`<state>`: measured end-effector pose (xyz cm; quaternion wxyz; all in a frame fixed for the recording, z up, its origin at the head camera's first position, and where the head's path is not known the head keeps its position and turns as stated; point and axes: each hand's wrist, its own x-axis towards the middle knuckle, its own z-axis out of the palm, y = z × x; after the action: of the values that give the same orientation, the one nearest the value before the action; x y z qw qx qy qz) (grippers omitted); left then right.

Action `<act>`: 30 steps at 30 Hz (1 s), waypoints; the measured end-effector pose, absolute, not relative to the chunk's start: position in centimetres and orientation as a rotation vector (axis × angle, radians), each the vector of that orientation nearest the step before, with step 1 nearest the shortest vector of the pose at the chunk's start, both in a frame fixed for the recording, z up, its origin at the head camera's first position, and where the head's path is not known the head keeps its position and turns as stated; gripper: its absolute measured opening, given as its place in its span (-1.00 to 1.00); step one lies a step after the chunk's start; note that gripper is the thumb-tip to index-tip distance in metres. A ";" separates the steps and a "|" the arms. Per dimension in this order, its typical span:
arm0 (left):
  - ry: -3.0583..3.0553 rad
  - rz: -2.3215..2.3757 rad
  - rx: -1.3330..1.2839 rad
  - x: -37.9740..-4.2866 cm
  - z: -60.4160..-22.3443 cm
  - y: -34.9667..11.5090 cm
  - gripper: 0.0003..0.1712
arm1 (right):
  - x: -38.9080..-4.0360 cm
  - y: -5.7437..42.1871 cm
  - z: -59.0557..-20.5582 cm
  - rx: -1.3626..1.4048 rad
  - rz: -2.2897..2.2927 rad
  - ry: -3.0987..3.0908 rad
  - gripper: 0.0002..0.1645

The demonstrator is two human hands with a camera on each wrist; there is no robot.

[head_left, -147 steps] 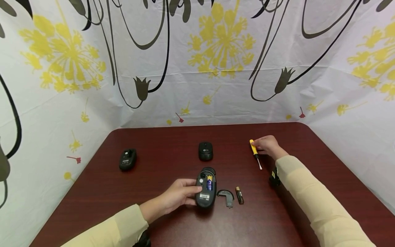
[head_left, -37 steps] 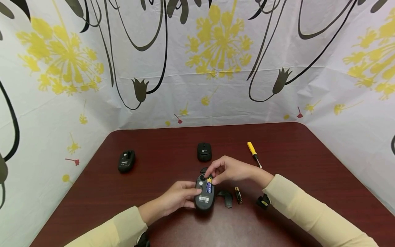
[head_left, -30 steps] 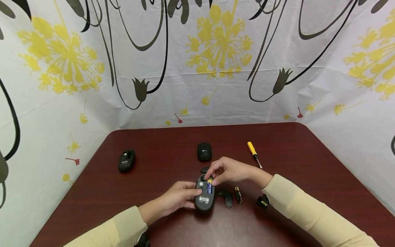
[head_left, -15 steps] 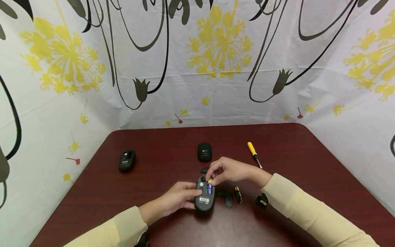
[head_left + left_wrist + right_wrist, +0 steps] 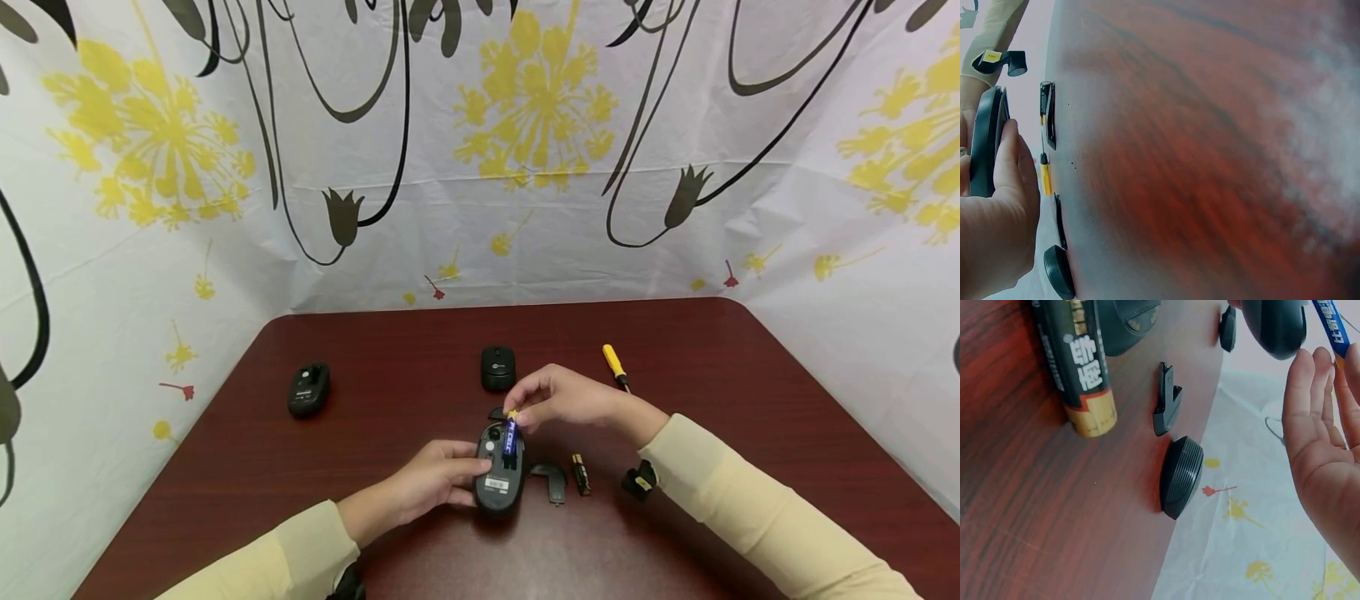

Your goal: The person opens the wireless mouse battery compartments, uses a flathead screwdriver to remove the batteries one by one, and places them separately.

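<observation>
My left hand (image 5: 431, 482) grips a black computer mouse (image 5: 498, 492), its underside turned up and its battery slot uncovered. With thumb and fingertips, my right hand (image 5: 562, 402) pinches the yellow end of a blue battery (image 5: 511, 440). That end is tilted up out of the slot, while the lower end stays at the slot. In the right wrist view the blue battery (image 5: 1332, 326) shows between the fingers, beside the mouse (image 5: 1279, 328). The left wrist view shows the mouse (image 5: 986, 144) edge-on in my left hand (image 5: 1007, 225).
Right of the held mouse lie a curved battery cover (image 5: 555, 483) and a black-and-gold battery (image 5: 581, 475). A small dark piece (image 5: 496, 412) lies behind it. Two more mice, one upright (image 5: 498, 368) and one overturned (image 5: 309, 390), stand farther back. A yellow screwdriver (image 5: 614, 362) is back right.
Earlier my right hand was at the screwdriver; it then came to the held mouse. In the last half second it has drawn the blue battery's yellow end up out of the slot.
</observation>
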<state>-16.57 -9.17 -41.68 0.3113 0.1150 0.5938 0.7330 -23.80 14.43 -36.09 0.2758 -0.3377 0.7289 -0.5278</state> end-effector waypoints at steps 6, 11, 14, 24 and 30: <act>1.569 1.957 0.298 -16.4 -41.7 -9.2 -0.51 | -24.8 15.2 -36.2 -0.765 -1.599 1.857 -0.63; 1.571 1.962 0.305 -16.3 -41.7 -9.4 -0.50 | -25.6 15.9 -36.7 -0.621 -1.769 1.759 -0.62; 1.567 1.963 0.299 -16.4 -41.8 -9.5 -0.49 | -25.8 16.2 -36.9 -0.564 -1.813 1.749 -0.60; 1.586 1.967 0.295 -16.2 -41.9 -9.7 -0.51 | -25.9 16.2 -37.9 -0.254 -1.813 1.903 -0.50; 1.602 1.964 0.282 -16.0 -41.8 -9.6 -0.52 | -26.1 16.0 -38.8 -0.138 -1.751 2.007 -0.56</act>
<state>-16.02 -9.65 -41.83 0.2914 0.1059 0.6010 0.7366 -26.09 16.01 -38.79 0.2348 -0.0504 0.7314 -0.6382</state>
